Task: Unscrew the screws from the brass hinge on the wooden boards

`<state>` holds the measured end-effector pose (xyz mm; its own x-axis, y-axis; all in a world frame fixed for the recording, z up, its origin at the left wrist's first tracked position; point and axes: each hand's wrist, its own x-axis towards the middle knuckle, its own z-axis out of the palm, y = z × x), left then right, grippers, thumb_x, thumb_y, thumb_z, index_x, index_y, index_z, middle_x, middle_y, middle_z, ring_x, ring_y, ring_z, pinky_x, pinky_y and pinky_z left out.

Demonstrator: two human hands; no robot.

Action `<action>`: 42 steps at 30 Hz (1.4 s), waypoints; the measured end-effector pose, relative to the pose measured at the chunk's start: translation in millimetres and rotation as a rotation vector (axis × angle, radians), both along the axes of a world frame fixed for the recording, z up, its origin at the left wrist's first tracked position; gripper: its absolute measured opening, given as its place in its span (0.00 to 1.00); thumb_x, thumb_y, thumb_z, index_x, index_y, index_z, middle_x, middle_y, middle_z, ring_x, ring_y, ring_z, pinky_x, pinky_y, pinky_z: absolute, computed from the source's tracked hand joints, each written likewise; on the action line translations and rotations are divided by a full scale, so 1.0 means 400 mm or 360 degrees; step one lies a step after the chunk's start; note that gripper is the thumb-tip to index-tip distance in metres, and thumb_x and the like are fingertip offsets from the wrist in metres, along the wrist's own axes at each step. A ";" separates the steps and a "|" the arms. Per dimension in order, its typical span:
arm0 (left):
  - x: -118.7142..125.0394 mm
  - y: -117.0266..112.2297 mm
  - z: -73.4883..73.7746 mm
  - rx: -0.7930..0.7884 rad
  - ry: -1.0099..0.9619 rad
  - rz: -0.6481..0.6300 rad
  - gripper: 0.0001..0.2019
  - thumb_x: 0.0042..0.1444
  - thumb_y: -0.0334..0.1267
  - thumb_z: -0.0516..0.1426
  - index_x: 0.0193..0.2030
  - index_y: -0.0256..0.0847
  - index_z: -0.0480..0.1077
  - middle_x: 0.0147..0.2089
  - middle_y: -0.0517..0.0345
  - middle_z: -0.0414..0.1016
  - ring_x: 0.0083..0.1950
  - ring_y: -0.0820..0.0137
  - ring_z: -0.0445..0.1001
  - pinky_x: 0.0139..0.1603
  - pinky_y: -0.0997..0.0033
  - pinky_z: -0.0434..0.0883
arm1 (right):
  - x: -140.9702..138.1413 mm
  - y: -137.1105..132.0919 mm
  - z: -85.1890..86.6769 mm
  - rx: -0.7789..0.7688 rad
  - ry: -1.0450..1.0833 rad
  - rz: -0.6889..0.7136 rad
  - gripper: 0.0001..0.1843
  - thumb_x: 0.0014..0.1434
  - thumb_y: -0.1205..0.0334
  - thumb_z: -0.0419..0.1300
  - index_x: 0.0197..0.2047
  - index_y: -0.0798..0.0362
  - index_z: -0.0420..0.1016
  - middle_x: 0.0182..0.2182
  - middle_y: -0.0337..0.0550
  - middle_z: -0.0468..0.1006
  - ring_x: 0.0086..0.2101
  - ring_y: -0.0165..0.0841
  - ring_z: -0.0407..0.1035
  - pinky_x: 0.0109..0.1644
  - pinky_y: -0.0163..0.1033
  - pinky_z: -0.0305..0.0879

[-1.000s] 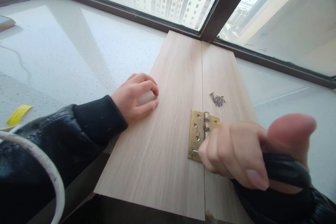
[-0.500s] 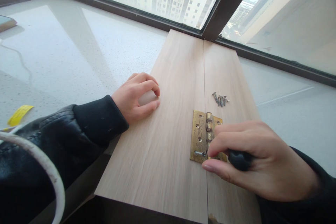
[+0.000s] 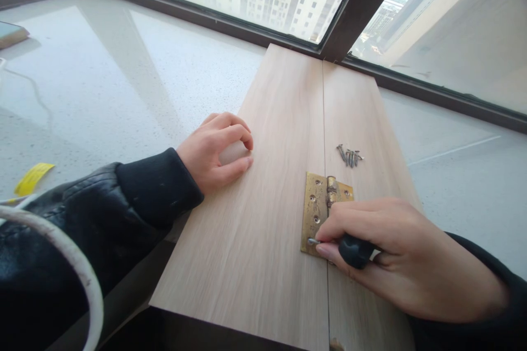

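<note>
A brass butt hinge [image 3: 312, 208] lies opened flat across the seam between two pale wooden boards [image 3: 263, 230]. Over its near end is my right hand [image 3: 395, 252], thumb and forefinger pinching a small silver screw [image 3: 313, 241] at the lowest hole of the left leaf. Tucked in the same hand is a tool with a rounded black handle [image 3: 356, 251]; the rest of it is hidden. My left hand [image 3: 218, 151] rests on the left board's edge, fingers bent, thumb apart, nothing in it. Several loose screws [image 3: 349, 156] lie beyond the hinge on the right board.
Beneath the boards is a speckled white sill [image 3: 135, 93], bounded by dark window frames [image 3: 214, 19]. At the left are a yellow tag [image 3: 33, 178], a thick white cable [image 3: 78, 263] and a flat object [image 3: 12, 35] near the frame edge.
My right hand has shifted left over the hinge, and its fingertips have closed on the screw that lay on the left leaf. My left hand stays in place.
</note>
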<state>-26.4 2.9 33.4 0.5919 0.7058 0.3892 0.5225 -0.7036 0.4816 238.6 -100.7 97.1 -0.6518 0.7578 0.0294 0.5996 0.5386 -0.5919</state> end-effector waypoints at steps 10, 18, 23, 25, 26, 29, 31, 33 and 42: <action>-0.001 0.000 -0.001 -0.0034 -0.0009 0.0001 0.05 0.57 0.38 0.57 0.39 0.41 0.71 0.49 0.51 0.73 0.52 0.60 0.72 0.59 0.54 0.69 | 0.004 0.004 -0.001 -0.0053 0.0018 -0.0141 0.05 0.56 0.70 0.62 0.36 0.52 0.74 0.29 0.38 0.78 0.26 0.28 0.71 0.30 0.34 0.66; 0.000 0.000 -0.001 -0.0035 -0.0017 -0.0001 0.06 0.57 0.39 0.57 0.39 0.41 0.72 0.49 0.51 0.74 0.52 0.59 0.71 0.59 0.53 0.69 | 0.009 0.009 -0.001 -0.0023 -0.0017 -0.0031 0.05 0.60 0.69 0.60 0.31 0.53 0.71 0.24 0.35 0.72 0.24 0.24 0.64 0.26 0.30 0.59; 0.000 0.000 -0.002 -0.0021 -0.0018 0.0001 0.06 0.58 0.38 0.57 0.39 0.40 0.72 0.49 0.51 0.73 0.52 0.60 0.71 0.58 0.55 0.69 | 0.012 0.013 -0.002 -0.0024 0.0007 -0.0025 0.05 0.61 0.69 0.61 0.32 0.53 0.73 0.24 0.36 0.73 0.24 0.25 0.65 0.27 0.31 0.60; 0.000 0.000 -0.001 -0.0026 -0.0014 0.0005 0.06 0.57 0.38 0.57 0.39 0.40 0.72 0.49 0.51 0.73 0.52 0.61 0.71 0.59 0.56 0.69 | 0.014 0.015 -0.004 -0.0028 0.0025 -0.0026 0.04 0.61 0.68 0.62 0.33 0.54 0.75 0.25 0.37 0.74 0.24 0.25 0.66 0.27 0.31 0.61; 0.000 0.000 -0.001 -0.0029 -0.0013 0.0005 0.06 0.57 0.38 0.57 0.39 0.40 0.72 0.49 0.51 0.73 0.52 0.61 0.71 0.59 0.56 0.69 | 0.014 0.016 -0.005 -0.0032 0.0039 -0.0016 0.04 0.62 0.67 0.62 0.34 0.54 0.75 0.25 0.38 0.75 0.24 0.26 0.67 0.27 0.32 0.61; 0.000 0.000 -0.001 -0.0032 -0.0013 0.0003 0.07 0.57 0.39 0.57 0.40 0.40 0.72 0.49 0.50 0.73 0.52 0.61 0.71 0.59 0.56 0.69 | 0.011 0.017 -0.010 -0.0042 0.0105 0.0034 0.04 0.64 0.68 0.60 0.36 0.55 0.76 0.26 0.39 0.75 0.25 0.25 0.67 0.28 0.32 0.63; 0.000 0.000 0.000 -0.0037 -0.0009 0.0008 0.06 0.57 0.39 0.57 0.39 0.40 0.72 0.49 0.51 0.73 0.52 0.61 0.71 0.59 0.55 0.69 | 0.007 0.016 -0.015 -0.0034 0.0158 0.0056 0.05 0.64 0.69 0.59 0.37 0.55 0.75 0.26 0.39 0.76 0.25 0.26 0.68 0.28 0.32 0.63; 0.000 0.000 0.000 -0.0045 -0.0008 0.0016 0.06 0.57 0.39 0.57 0.39 0.41 0.72 0.49 0.51 0.73 0.52 0.61 0.71 0.59 0.55 0.69 | 0.003 0.015 -0.019 -0.0016 0.0216 0.0059 0.05 0.64 0.69 0.59 0.36 0.54 0.75 0.26 0.39 0.76 0.24 0.27 0.67 0.27 0.33 0.63; 0.003 -0.001 -0.002 -0.0026 -0.0037 0.0016 0.07 0.57 0.38 0.56 0.39 0.40 0.72 0.49 0.50 0.74 0.51 0.59 0.71 0.58 0.54 0.69 | -0.016 0.014 -0.015 0.0017 0.0222 0.0073 0.07 0.62 0.72 0.59 0.33 0.55 0.75 0.21 0.38 0.70 0.20 0.26 0.62 0.23 0.34 0.59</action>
